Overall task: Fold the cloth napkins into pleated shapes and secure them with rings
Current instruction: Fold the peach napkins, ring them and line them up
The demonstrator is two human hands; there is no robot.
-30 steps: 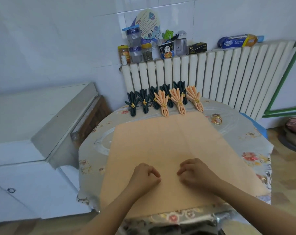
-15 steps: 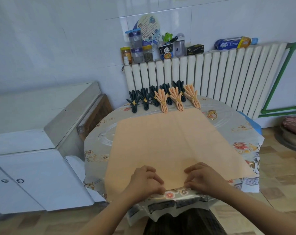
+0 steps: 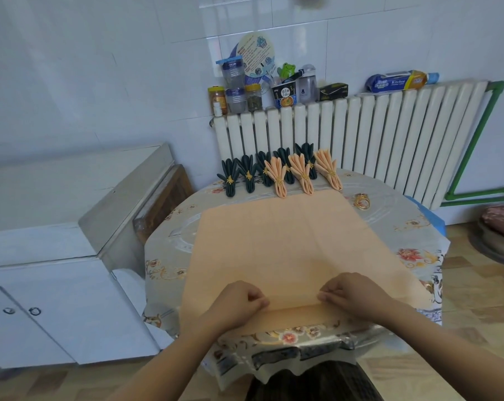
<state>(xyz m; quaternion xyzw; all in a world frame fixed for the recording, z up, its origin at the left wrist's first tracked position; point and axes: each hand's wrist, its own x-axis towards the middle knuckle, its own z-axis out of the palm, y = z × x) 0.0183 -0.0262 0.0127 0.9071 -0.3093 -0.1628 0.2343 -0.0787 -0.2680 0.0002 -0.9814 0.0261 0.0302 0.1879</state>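
Peach cloth was pinched in both hands along the near edge of the table [image 3: 412, 227]: the left hand [image 3: 239, 302] and the right hand [image 3: 352, 296] sat side by side but apart, each with fingers closed on the turned-up hem of the flat napkin [image 3: 279, 241]. That first fold ran left to right between them, just in front of the person, while the rest of the napkin stretched away toward the radiator [image 3: 360, 134]. Both hands seemed about equally near the fold, so the next pleat probably called for working both together, gathering cloth away from the body with the crease kept crosswise. Beyond the far edge of the napkin stood a row of finished napkins [image 3: 279, 172], dark green and peach, each bound by a gold ring. Spare rings [image 3: 361, 201] lay by the far right corner, nearer the right hand, well apart from it
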